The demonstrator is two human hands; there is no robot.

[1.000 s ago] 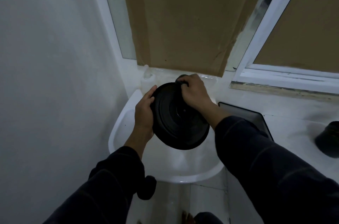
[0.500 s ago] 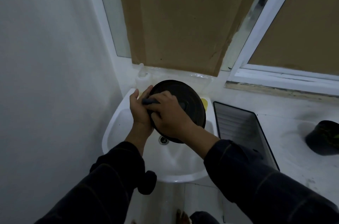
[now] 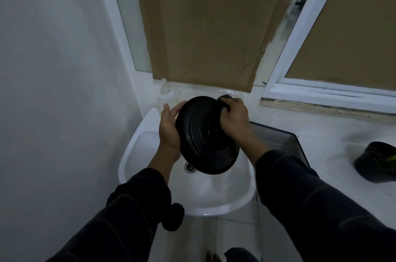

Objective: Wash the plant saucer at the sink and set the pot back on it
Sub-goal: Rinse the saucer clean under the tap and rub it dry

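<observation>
- a brown cardboard sheet leaning upright against the window, printed symbols along its top;
- a white window frame;
- a small clear bottle on the ledge below.

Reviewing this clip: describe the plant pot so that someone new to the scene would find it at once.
Start at the white sink in the corner and follow the pale counter to its right, past the dark ribbed tray. The plant pot stands near the frame's right edge: black, round, alone there, with a bit of green at its rim.
</observation>
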